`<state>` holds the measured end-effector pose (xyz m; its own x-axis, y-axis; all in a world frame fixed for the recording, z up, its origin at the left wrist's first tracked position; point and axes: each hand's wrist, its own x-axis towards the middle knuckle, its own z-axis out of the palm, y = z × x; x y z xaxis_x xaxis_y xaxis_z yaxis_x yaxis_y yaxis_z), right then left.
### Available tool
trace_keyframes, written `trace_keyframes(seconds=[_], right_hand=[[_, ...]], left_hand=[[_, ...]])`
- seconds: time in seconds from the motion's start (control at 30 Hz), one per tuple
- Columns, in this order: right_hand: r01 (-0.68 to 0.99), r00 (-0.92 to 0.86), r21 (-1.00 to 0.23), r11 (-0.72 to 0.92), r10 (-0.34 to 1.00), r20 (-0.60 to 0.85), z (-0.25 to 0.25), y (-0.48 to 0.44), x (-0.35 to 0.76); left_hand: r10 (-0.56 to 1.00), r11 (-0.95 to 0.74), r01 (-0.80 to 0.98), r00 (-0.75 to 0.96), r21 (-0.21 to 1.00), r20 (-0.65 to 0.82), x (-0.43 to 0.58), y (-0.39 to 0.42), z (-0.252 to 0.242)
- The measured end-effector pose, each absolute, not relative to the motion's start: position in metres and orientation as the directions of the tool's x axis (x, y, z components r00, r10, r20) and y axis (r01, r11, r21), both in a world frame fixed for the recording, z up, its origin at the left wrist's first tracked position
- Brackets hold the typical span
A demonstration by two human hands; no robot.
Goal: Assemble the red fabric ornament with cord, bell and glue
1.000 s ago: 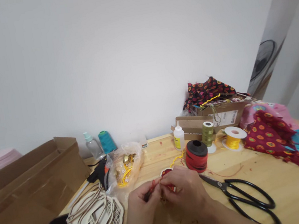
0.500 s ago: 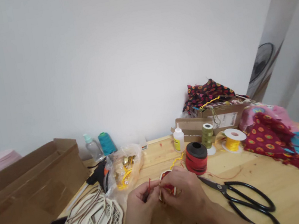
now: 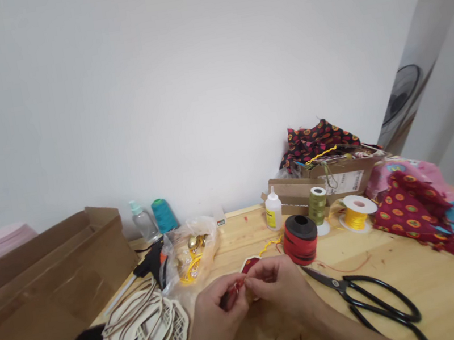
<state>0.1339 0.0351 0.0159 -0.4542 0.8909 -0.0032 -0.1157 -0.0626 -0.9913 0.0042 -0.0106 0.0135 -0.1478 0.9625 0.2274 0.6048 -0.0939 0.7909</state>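
My left hand point(image 3: 224, 308) and my right hand point(image 3: 278, 285) meet fingertip to fingertip low in the middle of the view. Pinched in the left fingers is a bit of red cord point(image 3: 239, 284). The right thumb and forefinger are pressed together on the cord at the same spot; the exact grip is too small to make out. Just behind my hands lies a dark red patterned piece with a pale rim point(image 3: 249, 263), partly covered by the right hand. A twisted yellow cord point(image 3: 271, 245) runs from it toward the spool of red cord point(image 3: 300, 239).
Black-handled scissors point(image 3: 359, 295) lie to the right. Pale cut-out frames point(image 3: 143, 335), a glue gun point(image 3: 149, 265) and a plastic bag point(image 3: 198, 246) are left. A glue bottle point(image 3: 274, 211), yellow spool point(image 3: 357, 212) and fabric point(image 3: 414, 209) stand behind; a cardboard box point(image 3: 52, 295) is far left.
The right hand has turned, its fingertips now higher against the left ones. The upright red cord end is now down between the fingers. The view has shifted slightly.
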Motion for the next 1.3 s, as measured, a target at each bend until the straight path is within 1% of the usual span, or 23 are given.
trace_keyframes(seconds=[0.13,0.23,0.5,0.67,0.73,0.8,0.9,1.0,1.13,1.3], right_hand=[[-0.226,-0.459,-0.963,-0.149,0.888,-0.030,0.014,0.035,0.134],[-0.256,-0.465,-0.951,-0.172,0.885,-0.035,0.013,0.036,0.134],[-0.196,-0.441,-0.967,-0.161,0.895,-0.060,0.014,0.036,0.134],[-0.211,-0.443,-0.960,-0.185,0.893,-0.074,0.012,0.036,0.133],[-0.210,-0.443,-0.960,-0.183,0.893,-0.073,0.012,0.037,0.133],[-0.227,-0.437,-0.957,-0.181,0.897,-0.067,0.014,0.038,0.133],[-0.269,-0.411,-0.943,-0.197,0.909,-0.073,0.018,0.039,0.135],[-0.265,-0.371,-0.942,-0.205,0.923,-0.096,0.021,0.039,0.138],[-0.245,-0.336,-0.957,-0.153,0.940,-0.065,0.023,0.037,0.139],[-0.185,-0.289,-0.980,-0.069,0.957,-0.013,0.024,0.035,0.137]], left_hand=[[0.960,-0.127,0.684,-0.097,0.718,0.262,0.004,-0.011,0.014],[0.958,-0.140,0.716,-0.076,0.684,0.276,0.006,-0.012,0.016],[0.948,-0.174,0.774,-0.036,0.608,0.316,0.008,-0.014,0.017],[0.952,-0.174,0.755,-0.035,0.632,0.304,0.009,-0.014,0.019],[0.959,-0.149,0.717,-0.062,0.681,0.275,0.008,-0.014,0.018],[0.970,-0.106,0.646,-0.099,0.756,0.221,0.007,-0.014,0.016],[0.979,-0.048,0.499,-0.147,0.865,0.139,0.005,-0.013,0.015],[0.989,-0.027,0.345,-0.129,0.938,0.076,0.005,-0.015,0.019],[0.991,0.025,0.164,-0.131,0.986,-0.003,0.008,-0.015,0.027],[0.987,0.107,0.103,-0.131,0.989,-0.094,0.009,-0.011,0.025]])
